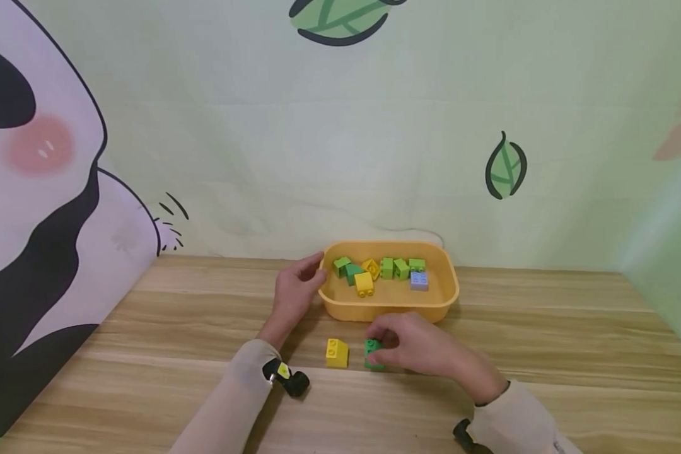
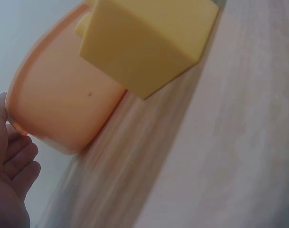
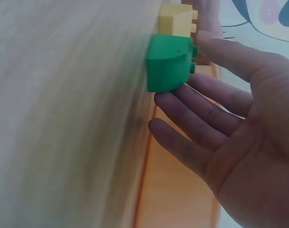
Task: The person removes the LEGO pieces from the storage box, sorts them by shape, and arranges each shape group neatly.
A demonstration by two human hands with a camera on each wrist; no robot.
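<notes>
My left hand point(image 1: 296, 289) holds the left end of an orange-yellow bin point(image 1: 388, 312), thumb at the rim and fingers beneath it in the left wrist view. In front of the bin, a green sloped toy brick point(image 1: 371, 345) stands on the table. My right hand point(image 1: 417, 343) is around this brick, with loosely spread fingers point(image 3: 180, 145) beside it and the thumb near its studs; firm contact is not plain. Left of it stands a yellow sloped toy brick point(image 1: 337, 353), which no hand touches; it looms large in the left wrist view.
Inside the bin lie several toy bricks, among them a yellow brick point(image 1: 364, 283), a lavender brick point(image 1: 419, 281) and a light green brick point(image 1: 387, 268). The wooden table point(image 1: 545, 328) meets a printed cloth backdrop point(image 1: 374, 145) behind the bin.
</notes>
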